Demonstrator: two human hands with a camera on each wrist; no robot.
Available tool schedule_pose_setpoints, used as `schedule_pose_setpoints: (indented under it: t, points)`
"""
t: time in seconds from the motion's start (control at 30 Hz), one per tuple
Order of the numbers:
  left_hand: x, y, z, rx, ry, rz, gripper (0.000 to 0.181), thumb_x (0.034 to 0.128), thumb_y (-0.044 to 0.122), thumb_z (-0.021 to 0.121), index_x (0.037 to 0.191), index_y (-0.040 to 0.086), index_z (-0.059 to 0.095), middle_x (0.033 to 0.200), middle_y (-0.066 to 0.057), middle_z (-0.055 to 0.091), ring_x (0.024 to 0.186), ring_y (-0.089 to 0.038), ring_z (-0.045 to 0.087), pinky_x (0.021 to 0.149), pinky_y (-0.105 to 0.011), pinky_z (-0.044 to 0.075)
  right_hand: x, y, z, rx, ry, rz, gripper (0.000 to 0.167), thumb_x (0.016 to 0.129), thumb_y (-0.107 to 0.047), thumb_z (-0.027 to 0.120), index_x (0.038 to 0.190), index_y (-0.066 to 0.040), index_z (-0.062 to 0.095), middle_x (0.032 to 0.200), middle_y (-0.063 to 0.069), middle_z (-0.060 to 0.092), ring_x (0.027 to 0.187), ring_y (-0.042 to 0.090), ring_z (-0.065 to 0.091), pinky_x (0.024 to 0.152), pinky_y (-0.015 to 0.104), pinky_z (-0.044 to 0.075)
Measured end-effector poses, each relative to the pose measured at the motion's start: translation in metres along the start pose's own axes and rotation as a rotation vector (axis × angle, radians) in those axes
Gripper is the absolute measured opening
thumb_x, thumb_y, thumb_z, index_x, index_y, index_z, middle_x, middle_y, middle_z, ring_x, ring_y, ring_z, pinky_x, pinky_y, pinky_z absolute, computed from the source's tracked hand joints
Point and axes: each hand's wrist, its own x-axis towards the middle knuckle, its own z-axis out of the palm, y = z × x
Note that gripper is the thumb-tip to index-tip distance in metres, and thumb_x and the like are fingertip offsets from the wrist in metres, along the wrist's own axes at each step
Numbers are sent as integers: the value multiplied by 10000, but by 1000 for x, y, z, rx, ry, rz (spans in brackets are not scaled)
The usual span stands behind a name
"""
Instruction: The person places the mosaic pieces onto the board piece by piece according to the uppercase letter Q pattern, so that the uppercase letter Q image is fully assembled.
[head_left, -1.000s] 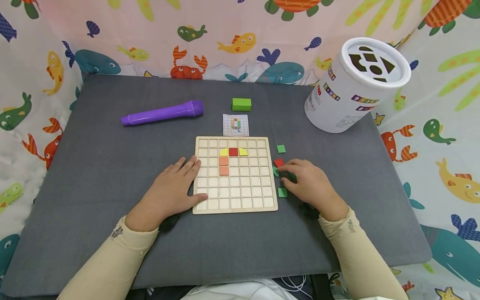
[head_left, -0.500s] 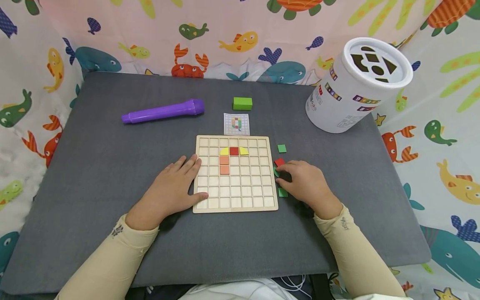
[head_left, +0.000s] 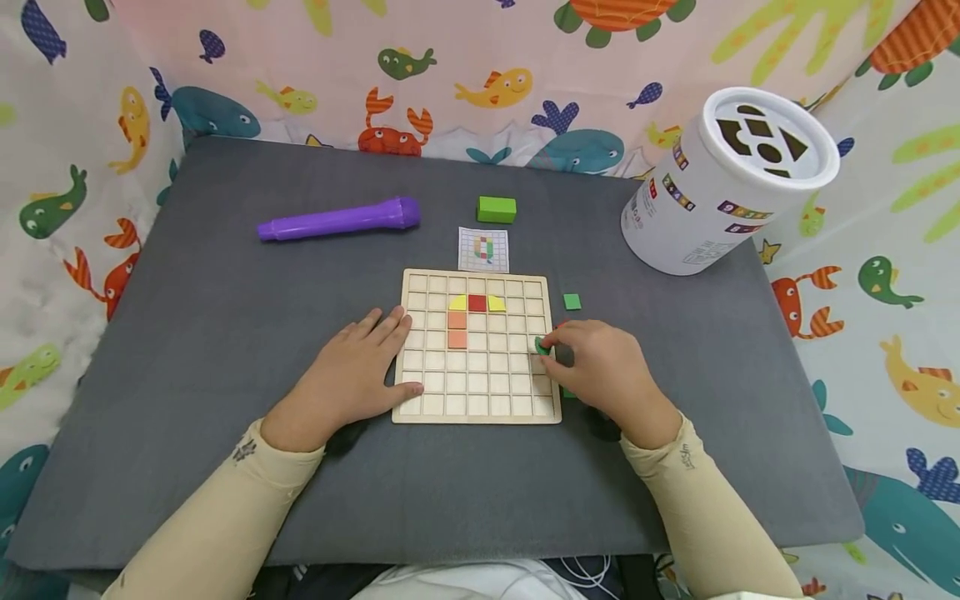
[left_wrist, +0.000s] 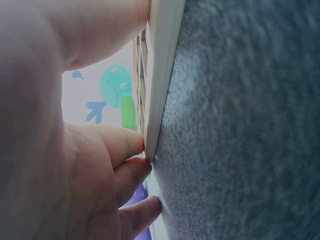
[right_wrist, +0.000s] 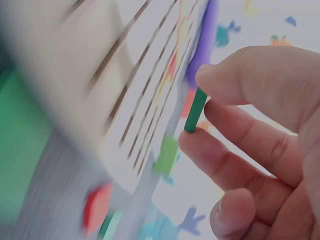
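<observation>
My right hand [head_left: 603,367] pinches a green tile [right_wrist: 195,112] over the board [head_left: 477,403]. My left hand [head_left: 348,371] (fingers straight) touches its edge.

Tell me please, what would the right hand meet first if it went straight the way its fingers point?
Most likely the square pale wooden grid board: the right hand, pinching a small flat green piece, points leftward over the board's right edge. Height is unclear, so it might pass above.
</observation>
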Motion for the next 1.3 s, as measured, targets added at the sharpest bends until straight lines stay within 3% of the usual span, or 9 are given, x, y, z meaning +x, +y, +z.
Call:
schedule_pose_setpoints:
  t: [0.2, 0.37, 0.73, 1.3]
  points:
    - [-1, 2, -3, 2, 9, -2, 1033, 982, 647, 660, 1701, 46, 226, 1763, -127, 181, 1597, -427, 195, 1262, -605, 213, 25, -40, 13, 48, -45, -222, 114, 907, -228, 853, 1000, -162, 859, 1008, -25, 791, 944, 174, 746, 695, 365, 612]
    - [-1, 2, -3, 6, 22, 18, 1018, 986, 648, 657, 1694, 37, 252, 1755, -133, 203, 1595, -424, 205, 1257, -606, 229, 42, -60, 31, 48, -98, -313, 101, 900, -189, 864, 996, -159, 861, 993, -53, 787, 917, 144, 737, 738, 334, 612]
    - [1, -1, 0, 11, 32, 26, 1033, 980, 667, 650, 1695, 37, 251, 1759, -122, 197, 1597, -417, 206, 1262, -594, 222, 57, -72, 39, -43, -129, -329, 104, 903, -210, 866, 996, -163, 861, 984, -50, 786, 875, 160, 738, 760, 357, 615]
    - [-1, 0, -3, 17, 24, 31, 1025, 984, 644, 667, 1685, 15, 264, 1751, -151, 214, 1589, -435, 220, 1255, -603, 237, 57, -70, 40, -17, -141, -327, 109, 900, -216, 891, 1007, -199, 875, 967, -55, 737, 881, 141, 724, 740, 340, 615]
